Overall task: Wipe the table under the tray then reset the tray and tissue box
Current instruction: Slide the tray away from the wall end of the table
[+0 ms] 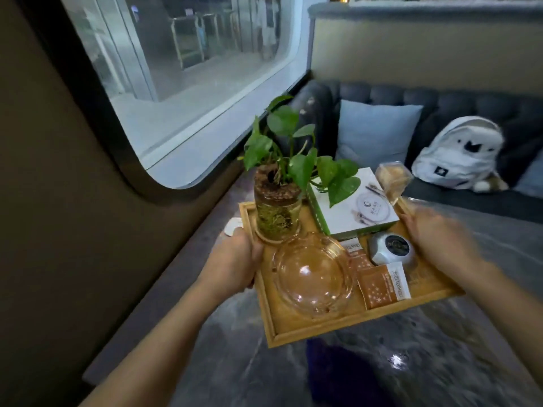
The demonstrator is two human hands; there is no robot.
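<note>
the grey marble table [440, 348] fills the lower view, with a dark sofa [470, 113] behind it. above it is the wooden tray [308, 327], the thing to move; it sits tilted in the view, and i cannot tell whether it is lifted clear or touching the top. the left hand [235, 259] is wrapped around the tray's left rim. the right hand [435, 230] is at the right rim, blurred, so its hold cannot be judged.

judging by this, the step is carrying the tray aside to bare the surface. do it level: the load is top-heavy. the green-and-white tissue box [352, 207] sits at the back, the plant in a glass jar [279, 212] of water at the back left, likely to tip or spill first. the glass ashtray [314, 277] in front could slide, then the round silver tin [392, 248] and the 2 orange packets [382, 286]. a small clear box [393, 177] stands at the far right corner, just by the tissue box. keep both hands at equal height and set down slowly.
</note>
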